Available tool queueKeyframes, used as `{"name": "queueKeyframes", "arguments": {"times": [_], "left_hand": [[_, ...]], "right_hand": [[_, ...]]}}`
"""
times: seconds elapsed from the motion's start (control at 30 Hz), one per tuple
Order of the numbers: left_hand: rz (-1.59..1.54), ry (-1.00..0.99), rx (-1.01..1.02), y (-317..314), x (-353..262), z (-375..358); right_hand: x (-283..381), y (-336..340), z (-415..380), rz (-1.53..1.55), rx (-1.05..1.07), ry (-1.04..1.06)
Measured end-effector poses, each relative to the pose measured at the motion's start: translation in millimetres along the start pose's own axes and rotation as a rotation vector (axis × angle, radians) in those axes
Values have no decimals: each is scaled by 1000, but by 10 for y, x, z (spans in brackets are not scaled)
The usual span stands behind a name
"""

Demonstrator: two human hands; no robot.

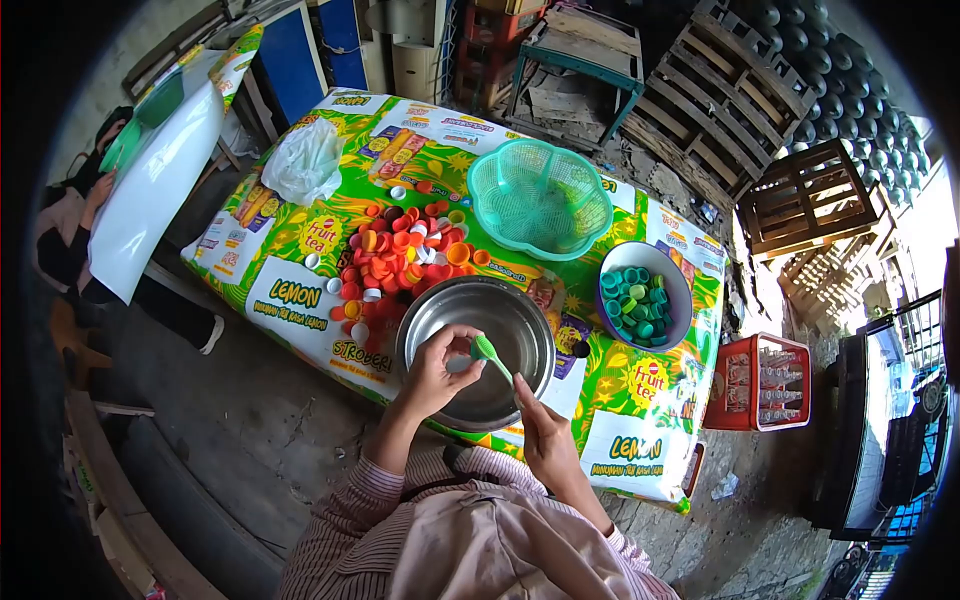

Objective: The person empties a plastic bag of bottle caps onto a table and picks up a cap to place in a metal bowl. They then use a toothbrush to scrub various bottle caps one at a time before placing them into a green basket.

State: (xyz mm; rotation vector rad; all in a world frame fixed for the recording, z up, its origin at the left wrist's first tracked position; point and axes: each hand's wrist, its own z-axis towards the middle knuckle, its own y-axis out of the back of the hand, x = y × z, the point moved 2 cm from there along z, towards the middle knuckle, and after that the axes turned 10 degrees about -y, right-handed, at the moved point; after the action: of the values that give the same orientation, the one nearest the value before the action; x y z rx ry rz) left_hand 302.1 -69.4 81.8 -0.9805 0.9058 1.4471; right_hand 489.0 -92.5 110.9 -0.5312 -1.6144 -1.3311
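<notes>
Over the steel bowl [420, 318], my right hand [548, 440] grips the thin handle of a light green spoon [488, 350], its rounded end pointing up and left. My left hand [440, 375] is closed beside that end, thumb and fingers curled around something small and pale that I cannot make out. Behind the bowl's left side lies a loose pile of red, orange and white bottle caps [385, 265]. A round bowl [688, 300] to the right holds teal and green caps [636, 305]. One dark cap [581, 349] sits just right of the steel bowl.
A turquoise plastic basket [540, 200] and a crumpled clear plastic bag [303, 163] stand on the printed table cover [640, 395]. A red crate [735, 385] is on the floor at right. Wooden pallets [715, 95] lean behind. Another person [70, 225] sits at far left.
</notes>
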Motion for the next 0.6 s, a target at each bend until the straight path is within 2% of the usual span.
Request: {"name": "queueKeyframes", "arguments": {"times": [0.1,0.2,0.27,0.33,0.4,0.43,0.6], "left_hand": [[73,-2,54,-16,-27,1],[-82,95,22,-19,-21,-4],[-345,118,-21,-27,50,8],[-380,155,-3,-60,81,-12],[-583,300,-98,-89,99,-49],[-607,285,-121,-106,130,-57],[-738,345,-139,-98,175,-65]], "right_hand": [[-107,18,27,15,-58,-96],[-55,-1,-18,16,-102,-81],[-83,-78,-60,4,-40,-54],[-94,-61,-39,-4,-34,-90],[-56,-49,-52,9,-140,-89],[-57,-66,-78,-12,-131,-10],[-126,-114,-62,22,-150,-18]]}}
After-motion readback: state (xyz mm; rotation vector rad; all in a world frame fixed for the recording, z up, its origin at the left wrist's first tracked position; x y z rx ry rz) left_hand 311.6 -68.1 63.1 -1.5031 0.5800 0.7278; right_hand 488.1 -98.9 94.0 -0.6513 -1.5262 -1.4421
